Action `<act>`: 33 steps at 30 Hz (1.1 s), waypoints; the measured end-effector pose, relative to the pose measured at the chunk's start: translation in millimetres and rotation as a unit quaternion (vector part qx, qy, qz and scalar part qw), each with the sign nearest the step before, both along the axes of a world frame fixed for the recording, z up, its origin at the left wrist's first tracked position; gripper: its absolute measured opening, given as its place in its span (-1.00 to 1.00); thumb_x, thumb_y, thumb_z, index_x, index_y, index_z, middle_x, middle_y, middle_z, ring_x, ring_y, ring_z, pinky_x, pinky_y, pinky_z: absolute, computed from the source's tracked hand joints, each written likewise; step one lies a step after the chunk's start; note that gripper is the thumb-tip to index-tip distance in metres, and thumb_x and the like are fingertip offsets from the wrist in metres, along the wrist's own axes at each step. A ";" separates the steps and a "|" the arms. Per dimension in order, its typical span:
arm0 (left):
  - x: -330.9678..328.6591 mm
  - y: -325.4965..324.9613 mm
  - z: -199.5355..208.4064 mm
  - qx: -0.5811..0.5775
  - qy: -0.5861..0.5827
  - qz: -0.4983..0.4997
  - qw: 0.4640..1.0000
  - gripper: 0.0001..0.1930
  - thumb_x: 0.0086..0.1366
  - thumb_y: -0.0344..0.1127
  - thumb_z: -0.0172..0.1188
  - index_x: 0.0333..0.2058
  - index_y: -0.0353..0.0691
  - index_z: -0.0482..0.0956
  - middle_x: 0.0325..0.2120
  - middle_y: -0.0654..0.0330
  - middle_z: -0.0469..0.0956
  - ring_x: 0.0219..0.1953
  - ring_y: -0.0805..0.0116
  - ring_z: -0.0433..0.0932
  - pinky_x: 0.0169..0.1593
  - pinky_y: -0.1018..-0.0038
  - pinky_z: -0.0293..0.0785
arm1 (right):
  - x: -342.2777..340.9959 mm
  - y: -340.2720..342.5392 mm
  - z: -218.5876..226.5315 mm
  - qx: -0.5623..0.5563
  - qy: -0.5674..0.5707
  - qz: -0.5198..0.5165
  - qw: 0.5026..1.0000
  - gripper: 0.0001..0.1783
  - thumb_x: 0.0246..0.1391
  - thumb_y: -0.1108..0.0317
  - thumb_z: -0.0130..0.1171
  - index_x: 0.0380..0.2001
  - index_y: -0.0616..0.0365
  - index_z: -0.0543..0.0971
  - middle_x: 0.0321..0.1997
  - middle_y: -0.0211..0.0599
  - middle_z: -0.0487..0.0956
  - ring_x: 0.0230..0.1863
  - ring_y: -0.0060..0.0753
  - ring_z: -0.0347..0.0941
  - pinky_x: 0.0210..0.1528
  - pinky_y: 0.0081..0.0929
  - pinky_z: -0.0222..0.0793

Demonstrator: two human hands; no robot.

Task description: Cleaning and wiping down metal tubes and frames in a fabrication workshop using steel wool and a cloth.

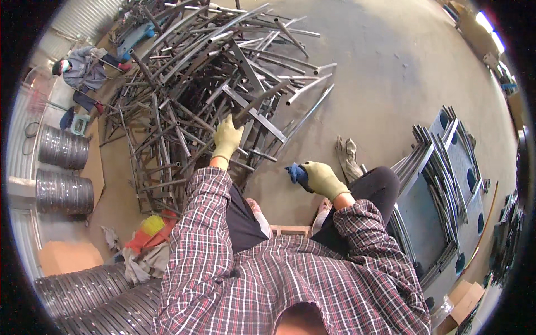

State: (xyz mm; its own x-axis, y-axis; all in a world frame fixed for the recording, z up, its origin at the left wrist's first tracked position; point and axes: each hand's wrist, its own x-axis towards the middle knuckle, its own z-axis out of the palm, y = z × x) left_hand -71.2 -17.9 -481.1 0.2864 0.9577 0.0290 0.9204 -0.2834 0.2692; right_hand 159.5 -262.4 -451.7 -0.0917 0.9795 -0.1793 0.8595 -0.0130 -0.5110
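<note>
My left hand (228, 138), in a pale yellow-green work glove, reaches into a big heap of welded metal tube frames (184, 100). Its fingers are closed round the near end of a dark metal tube (262, 102), which slants away to the right over the heap. A lighter flat-barred frame (262, 120) lies just beyond that hand. In front of my right knee, my right hand (325, 178), gloved alike, grips a crumpled blue rag (297, 175). The fingertips of that hand are partly hidden by the cloth.
A grey cloth or glove (349, 159) lies on the floor by my right knee. To the right, a blue-grey rack (421, 204) bears several metal rods. Coiled black stock (64, 192) stands at left, near an orange-red cloth (148, 237). Another person (86, 70) sits far left.
</note>
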 end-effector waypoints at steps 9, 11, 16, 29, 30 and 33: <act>-7.7 11.0 10.1 0.018 -0.006 -0.011 1.000 -0.54 0.14 -0.02 0.24 -0.12 -0.26 0.52 -0.16 -0.06 0.58 -0.08 -0.03 0.55 -0.02 0.13 0.46 | -4.2 2.1 -2.9 -0.021 -0.002 0.010 1.000 -0.77 -0.12 0.34 0.17 -0.30 0.09 0.59 -0.29 -0.08 0.60 -0.22 0.07 0.53 -0.16 -0.17 0.46; -10.0 5.9 20.3 0.041 -0.004 -0.001 0.999 -0.56 0.13 -0.02 0.25 -0.15 -0.26 0.53 -0.18 -0.06 0.58 -0.10 -0.06 0.56 -0.03 0.12 0.46 | -7.0 3.6 -8.1 -0.021 0.006 0.009 1.000 -0.76 -0.14 0.36 0.17 -0.30 0.10 0.59 -0.28 -0.06 0.60 -0.21 0.07 0.53 -0.15 -0.17 0.45; -16.1 10.2 18.1 0.053 -0.014 -0.008 0.998 -0.54 0.07 0.01 0.28 -0.14 -0.17 0.53 -0.23 0.02 0.61 -0.15 -0.01 0.59 -0.09 0.11 0.50 | -11.5 6.2 -26.5 -0.033 -0.020 0.008 0.999 -0.75 -0.19 0.38 0.20 -0.32 0.09 0.59 -0.27 -0.04 0.60 -0.22 0.08 0.53 -0.16 -0.16 0.45; -25.6 0.6 2.5 0.032 -0.040 -0.062 0.997 -0.48 0.16 -0.03 0.22 0.04 -0.15 0.43 -0.13 -0.01 0.55 -0.04 0.00 0.53 0.01 0.14 0.46 | -18.5 12.6 -20.7 -0.018 -0.005 0.020 1.000 -0.73 -0.12 0.40 0.16 -0.25 0.10 0.61 -0.29 -0.03 0.61 -0.22 0.09 0.53 -0.16 -0.17 0.45; -21.2 -0.9 3.0 0.007 -0.025 -0.059 0.998 -0.45 0.16 -0.03 0.21 0.09 -0.13 0.41 -0.10 -0.01 0.54 -0.02 0.00 0.52 0.03 0.15 0.46 | -11.3 11.1 -27.2 -0.026 -0.013 0.034 0.999 -0.74 -0.14 0.40 0.17 -0.28 0.11 0.60 -0.28 -0.03 0.60 -0.22 0.10 0.53 -0.17 -0.17 0.45; -40.5 -1.5 -1.7 0.027 -0.016 -0.044 0.999 -0.43 0.18 -0.04 0.21 0.13 -0.13 0.41 -0.04 0.02 0.51 0.01 0.03 0.50 0.07 0.20 0.44 | -18.7 15.6 -23.0 -0.014 0.018 0.048 0.999 -0.73 -0.16 0.42 0.19 -0.28 0.12 0.59 -0.27 -0.03 0.60 -0.22 0.09 0.53 -0.18 -0.18 0.45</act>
State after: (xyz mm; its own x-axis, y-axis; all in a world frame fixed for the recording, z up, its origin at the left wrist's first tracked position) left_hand -111.7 -19.4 -482.7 0.3666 0.9259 0.0910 0.8828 -0.3770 0.2803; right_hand 140.8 -246.8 -474.7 -0.1913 0.9606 -0.2016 0.8385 0.0532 -0.5423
